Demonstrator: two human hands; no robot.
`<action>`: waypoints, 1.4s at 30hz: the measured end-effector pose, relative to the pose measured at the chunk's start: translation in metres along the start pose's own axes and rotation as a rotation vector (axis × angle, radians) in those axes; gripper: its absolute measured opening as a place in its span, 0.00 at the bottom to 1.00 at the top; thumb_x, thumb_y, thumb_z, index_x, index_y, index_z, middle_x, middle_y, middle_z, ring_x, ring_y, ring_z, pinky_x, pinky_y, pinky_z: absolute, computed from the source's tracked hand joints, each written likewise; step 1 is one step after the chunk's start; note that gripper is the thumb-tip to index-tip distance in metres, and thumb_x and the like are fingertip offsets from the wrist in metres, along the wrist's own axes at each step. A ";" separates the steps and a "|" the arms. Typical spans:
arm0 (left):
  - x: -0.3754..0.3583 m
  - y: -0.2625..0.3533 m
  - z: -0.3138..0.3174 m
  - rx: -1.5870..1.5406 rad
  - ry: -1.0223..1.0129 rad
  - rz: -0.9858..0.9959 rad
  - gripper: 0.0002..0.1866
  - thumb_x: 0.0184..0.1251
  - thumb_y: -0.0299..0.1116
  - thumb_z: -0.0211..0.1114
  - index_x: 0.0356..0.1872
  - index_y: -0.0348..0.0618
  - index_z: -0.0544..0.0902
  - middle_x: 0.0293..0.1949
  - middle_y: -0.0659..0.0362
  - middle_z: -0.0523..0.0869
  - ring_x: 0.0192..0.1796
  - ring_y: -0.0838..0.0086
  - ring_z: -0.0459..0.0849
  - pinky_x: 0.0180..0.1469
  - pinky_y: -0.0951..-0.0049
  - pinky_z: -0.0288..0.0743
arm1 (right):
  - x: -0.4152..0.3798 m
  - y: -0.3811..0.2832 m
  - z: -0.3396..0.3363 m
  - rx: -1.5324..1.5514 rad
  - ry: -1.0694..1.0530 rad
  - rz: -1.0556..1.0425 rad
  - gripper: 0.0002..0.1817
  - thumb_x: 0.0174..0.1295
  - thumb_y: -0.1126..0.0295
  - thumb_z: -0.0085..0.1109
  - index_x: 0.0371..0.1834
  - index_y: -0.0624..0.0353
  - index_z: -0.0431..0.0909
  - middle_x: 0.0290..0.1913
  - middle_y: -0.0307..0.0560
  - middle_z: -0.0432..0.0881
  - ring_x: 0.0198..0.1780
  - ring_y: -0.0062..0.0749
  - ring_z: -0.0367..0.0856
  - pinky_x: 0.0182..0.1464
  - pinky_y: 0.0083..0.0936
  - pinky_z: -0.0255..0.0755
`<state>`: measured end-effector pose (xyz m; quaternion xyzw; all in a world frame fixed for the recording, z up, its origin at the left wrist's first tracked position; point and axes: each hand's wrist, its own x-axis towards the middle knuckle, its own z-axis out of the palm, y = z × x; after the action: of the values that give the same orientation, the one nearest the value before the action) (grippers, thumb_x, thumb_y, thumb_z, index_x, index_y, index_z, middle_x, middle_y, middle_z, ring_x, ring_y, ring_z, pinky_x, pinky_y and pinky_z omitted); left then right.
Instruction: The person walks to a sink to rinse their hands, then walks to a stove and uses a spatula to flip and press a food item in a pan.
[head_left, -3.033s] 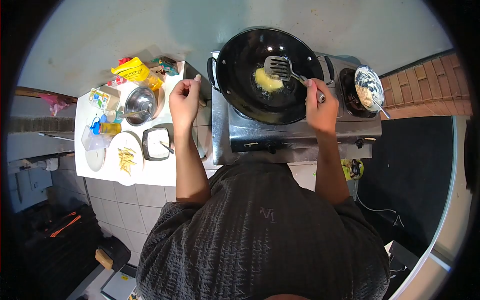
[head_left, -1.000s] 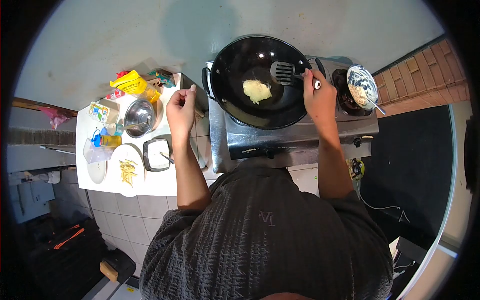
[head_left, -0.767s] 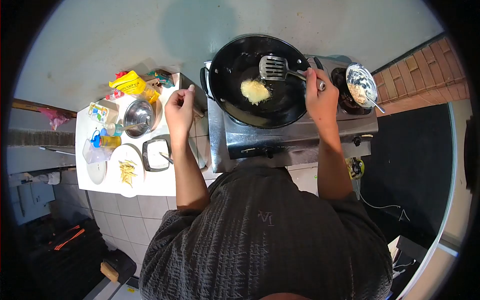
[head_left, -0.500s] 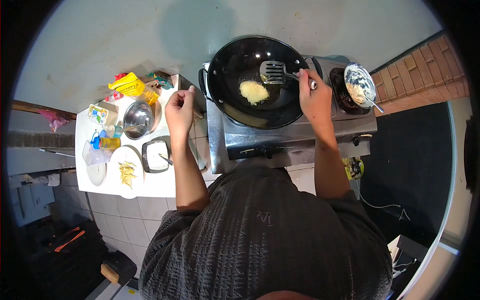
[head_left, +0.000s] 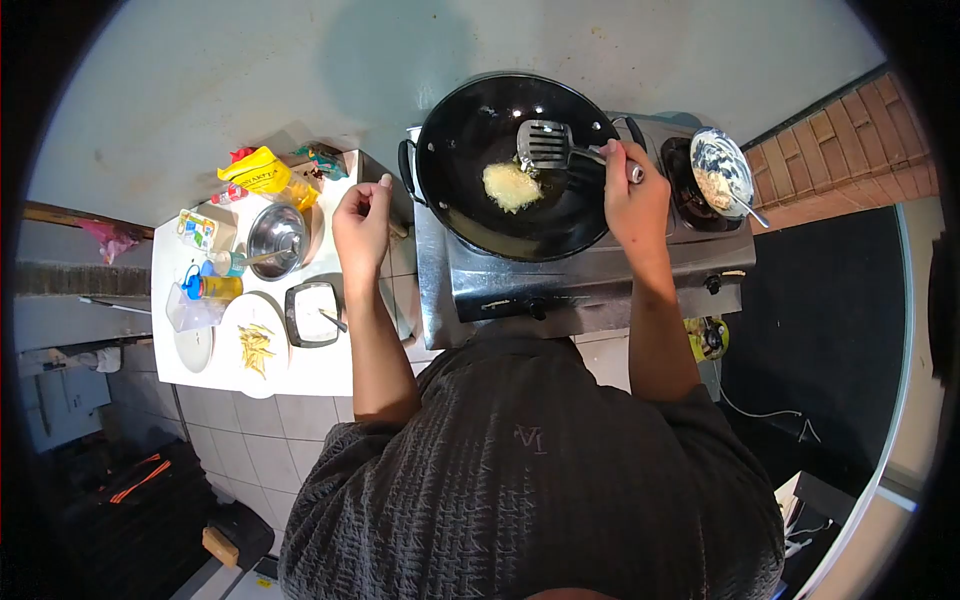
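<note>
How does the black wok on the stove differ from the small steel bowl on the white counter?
The wok is black and much wider; the steel bowl is shiny silver and small. The wok sits on the stove with a yellow patty in it; the bowl stands on the white counter. The right hand holds a spatula over the wok; nobody touches the bowl. Both are round.

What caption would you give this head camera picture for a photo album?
Right hand holds a slotted spatula over a yellow patty frying in a black wok; left hand rests loosely curled beside the stove.
</note>
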<state>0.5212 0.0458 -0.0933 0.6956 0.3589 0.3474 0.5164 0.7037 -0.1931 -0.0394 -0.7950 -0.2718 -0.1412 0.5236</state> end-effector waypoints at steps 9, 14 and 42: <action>0.003 -0.002 0.003 -0.004 -0.008 0.032 0.13 0.64 0.37 0.66 0.28 0.36 0.81 0.21 0.70 0.73 0.24 0.87 0.66 0.27 0.84 0.60 | 0.000 0.012 0.007 -0.045 0.024 -0.055 0.10 0.64 0.67 0.57 0.34 0.63 0.80 0.26 0.57 0.81 0.26 0.46 0.82 0.28 0.29 0.71; 0.023 -0.006 0.000 0.030 0.038 0.060 0.11 0.64 0.35 0.66 0.34 0.34 0.84 0.21 0.69 0.76 0.25 0.87 0.67 0.28 0.85 0.61 | 0.000 0.000 0.004 0.034 -0.013 0.093 0.10 0.64 0.66 0.57 0.34 0.63 0.79 0.24 0.57 0.79 0.24 0.46 0.81 0.27 0.30 0.70; 0.023 -0.008 0.019 -0.010 -0.019 0.038 0.12 0.64 0.35 0.66 0.31 0.33 0.83 0.20 0.68 0.76 0.24 0.87 0.67 0.26 0.84 0.60 | 0.002 0.011 0.011 -0.101 0.047 -0.043 0.10 0.65 0.66 0.57 0.35 0.62 0.80 0.23 0.57 0.80 0.24 0.47 0.81 0.27 0.29 0.71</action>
<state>0.5478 0.0582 -0.1026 0.7031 0.3389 0.3523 0.5164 0.7112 -0.1857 -0.0518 -0.8109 -0.2690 -0.1846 0.4858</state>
